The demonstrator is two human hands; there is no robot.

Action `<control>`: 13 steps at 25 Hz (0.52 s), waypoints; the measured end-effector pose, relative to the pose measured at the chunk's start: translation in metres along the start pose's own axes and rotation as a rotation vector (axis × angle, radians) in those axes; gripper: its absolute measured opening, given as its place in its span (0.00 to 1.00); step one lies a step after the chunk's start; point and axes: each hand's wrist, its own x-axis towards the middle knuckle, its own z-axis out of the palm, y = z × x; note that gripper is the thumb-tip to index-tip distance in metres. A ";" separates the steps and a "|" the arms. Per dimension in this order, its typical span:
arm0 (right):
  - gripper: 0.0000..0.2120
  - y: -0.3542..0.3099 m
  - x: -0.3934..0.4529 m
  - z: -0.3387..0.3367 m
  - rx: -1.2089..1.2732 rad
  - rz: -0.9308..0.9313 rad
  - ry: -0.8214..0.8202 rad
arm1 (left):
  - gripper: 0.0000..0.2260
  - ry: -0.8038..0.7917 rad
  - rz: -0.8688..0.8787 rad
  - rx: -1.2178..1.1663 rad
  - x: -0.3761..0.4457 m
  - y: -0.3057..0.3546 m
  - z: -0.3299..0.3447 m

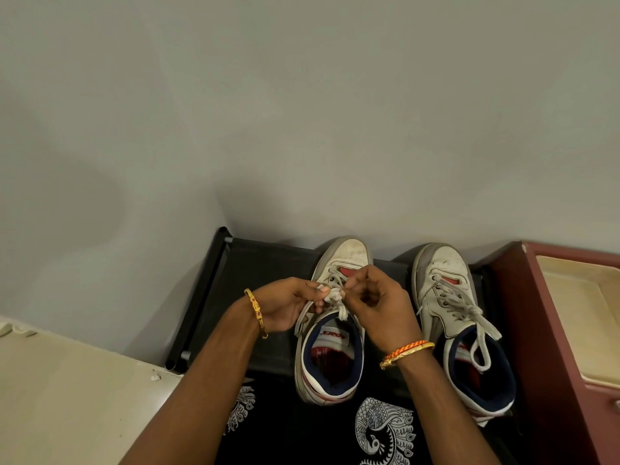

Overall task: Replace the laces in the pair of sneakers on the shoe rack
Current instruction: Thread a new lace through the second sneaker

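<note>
I am looking down at a grey wall (302, 112) that is filling most of the head view, with a black shoe rack (255, 263) standing against its foot. I am taking the shoe rack as my landmark. To the right of the rack a dark red cabinet (550, 330) is sitting just beside it, with a cream panel (583, 317) on its top. To the left of the rack a pale floor (67, 397) is showing. In front of the rack a black cloth with a white peacock print (385, 427) is lying under my forearms.

On the rack's top shelf two white sneakers are standing side by side, toes toward the wall. The left sneaker (330, 360) is sitting near the middle of the rack; the right sneaker (466, 330) is sitting at the rack's right end, its grey-white lace (469, 310) tied and its loop trailing over the collar.

Over the left sneaker both hands are working. My left hand (285, 303) is pinching the knotted lace (335, 298) with curled fingers, and my right hand (379, 300) is gripping the same knot from the other side. A gold bangle (256, 310) is circling the left wrist, and an orange thread with a gold bangle (407, 352) is circling the right wrist.
</note>
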 end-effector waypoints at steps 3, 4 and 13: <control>0.12 -0.001 -0.004 0.003 -0.142 -0.102 0.040 | 0.12 0.049 -0.039 -0.019 0.002 0.002 0.005; 0.10 -0.002 -0.006 0.004 -0.200 -0.127 0.040 | 0.12 0.062 -0.060 -0.047 0.003 0.002 0.007; 0.03 -0.006 -0.019 0.002 -0.212 -0.080 0.138 | 0.14 0.255 0.115 0.395 0.001 0.006 0.017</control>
